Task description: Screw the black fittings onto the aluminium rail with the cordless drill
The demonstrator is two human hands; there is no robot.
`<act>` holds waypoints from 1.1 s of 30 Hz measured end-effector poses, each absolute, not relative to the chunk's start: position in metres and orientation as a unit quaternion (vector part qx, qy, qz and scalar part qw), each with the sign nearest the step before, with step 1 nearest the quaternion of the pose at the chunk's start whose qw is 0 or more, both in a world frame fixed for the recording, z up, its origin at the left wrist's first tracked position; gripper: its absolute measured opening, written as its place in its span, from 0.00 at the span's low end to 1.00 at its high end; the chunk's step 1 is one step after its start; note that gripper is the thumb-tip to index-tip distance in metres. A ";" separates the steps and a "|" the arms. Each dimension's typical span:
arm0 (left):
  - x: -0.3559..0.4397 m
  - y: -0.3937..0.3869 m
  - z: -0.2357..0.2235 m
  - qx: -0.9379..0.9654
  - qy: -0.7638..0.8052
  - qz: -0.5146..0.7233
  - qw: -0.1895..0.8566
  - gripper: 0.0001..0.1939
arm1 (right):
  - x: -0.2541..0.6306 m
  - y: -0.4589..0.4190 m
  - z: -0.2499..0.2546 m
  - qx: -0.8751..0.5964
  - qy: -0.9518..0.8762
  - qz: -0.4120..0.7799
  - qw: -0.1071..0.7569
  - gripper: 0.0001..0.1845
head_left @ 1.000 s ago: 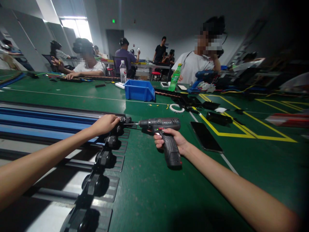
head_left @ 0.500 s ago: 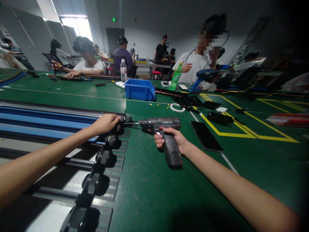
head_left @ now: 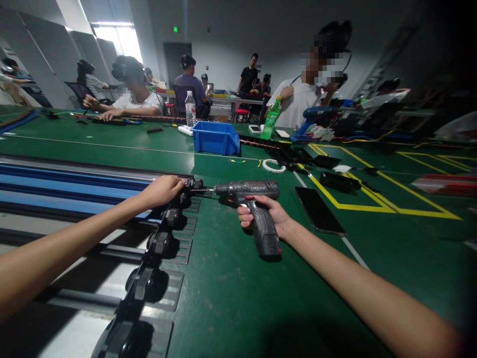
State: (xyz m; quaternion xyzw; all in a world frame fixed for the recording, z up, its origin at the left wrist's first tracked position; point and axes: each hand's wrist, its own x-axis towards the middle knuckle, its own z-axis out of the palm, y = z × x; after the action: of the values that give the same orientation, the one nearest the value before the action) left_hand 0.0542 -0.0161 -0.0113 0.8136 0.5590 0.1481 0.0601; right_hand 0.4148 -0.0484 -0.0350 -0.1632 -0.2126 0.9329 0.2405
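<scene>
A black cordless drill (head_left: 248, 190) lies level in my right hand (head_left: 275, 215), whose fingers wrap round the grip, the index finger by the red trigger. Its long thin bit (head_left: 203, 190) points left to the corner of a long frame with blue panels (head_left: 74, 188). At that corner my left hand (head_left: 166, 190) is closed, thumb and fingers together close to the bit's tip; what they pinch is hidden. Along the frame's near end runs a row of black round fittings (head_left: 164, 243) with slotted flat plates (head_left: 171, 290) beside them.
Right of the drill lies a black phone (head_left: 319, 211). Beyond are a blue bin (head_left: 216, 138), a white ring-shaped coil (head_left: 274, 166), a green bottle (head_left: 271, 119), a clear bottle (head_left: 190, 109) and a blue power tool (head_left: 311, 122). Co-workers sit or stand across the green table (head_left: 231, 298).
My hands and the drill are practically where they were. Across the table, the co-worker at the right has raised a hand toward the chest.
</scene>
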 end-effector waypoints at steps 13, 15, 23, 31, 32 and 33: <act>0.054 -0.016 -0.012 0.812 0.560 0.149 0.065 0.25 | 0.415 -0.049 -0.036 -0.167 -0.218 0.931 0.239 0.23; 0.054 -0.016 -0.011 0.812 0.561 0.148 0.064 0.25 | 0.415 -0.049 -0.036 -0.168 -0.219 0.931 0.240 0.23; 0.054 -0.016 -0.012 0.812 0.562 0.146 0.060 0.26 | 0.415 -0.049 -0.035 -0.173 -0.216 0.930 0.241 0.21; 0.055 -0.017 -0.011 0.813 0.562 0.143 0.050 0.26 | 0.417 -0.047 -0.037 -0.169 -0.213 0.932 0.238 0.19; 0.055 -0.017 -0.010 0.813 0.562 0.143 0.049 0.26 | 0.417 -0.047 -0.038 -0.169 -0.213 0.933 0.237 0.19; 0.055 -0.017 -0.010 0.814 0.562 0.143 0.049 0.26 | 0.417 -0.046 -0.038 -0.169 -0.213 0.933 0.236 0.19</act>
State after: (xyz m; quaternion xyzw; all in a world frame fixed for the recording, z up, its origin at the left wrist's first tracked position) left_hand 0.0552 -0.0173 -0.0100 0.8135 0.5616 0.1425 0.0489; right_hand 0.4170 -0.0464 -0.0378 -0.1694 -0.2129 0.9329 0.2360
